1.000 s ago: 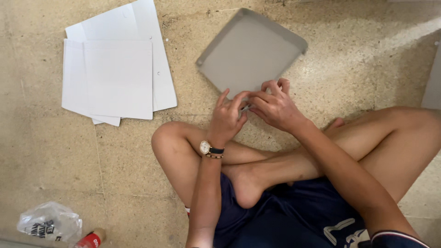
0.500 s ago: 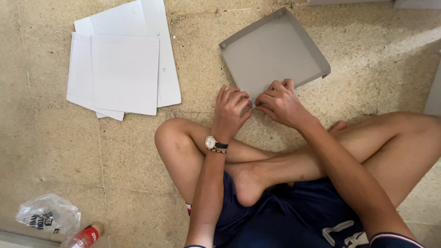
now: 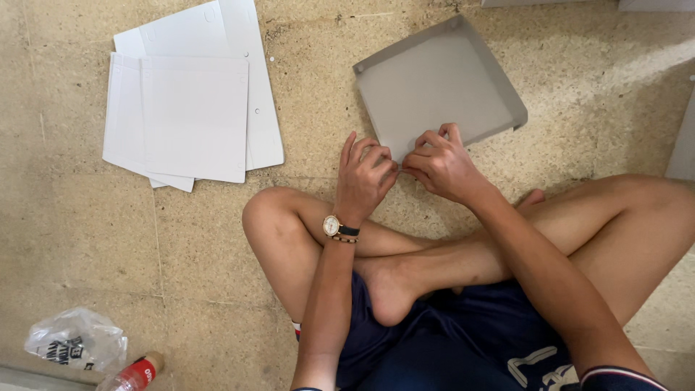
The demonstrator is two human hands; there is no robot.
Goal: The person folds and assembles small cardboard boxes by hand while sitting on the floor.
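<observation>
A shallow grey square tray [image 3: 434, 80] with a low rim lies on the floor in front of my crossed legs. My left hand [image 3: 365, 179], with a watch on its wrist, and my right hand [image 3: 443, 165] meet at the tray's near corner. Their fingertips are pinched together on the rim there. What lies between the fingertips is hidden.
A stack of flat white panels [image 3: 190, 112] with small holes lies on the speckled floor to the upper left. A crumpled plastic bag [image 3: 76, 340] and a red-capped bottle [image 3: 134, 375] lie at the bottom left. My bare knees spread to both sides.
The tray has turned a little and sits further right in view. My hands have stayed at its near corner, and their fingertips have drawn closer together.
</observation>
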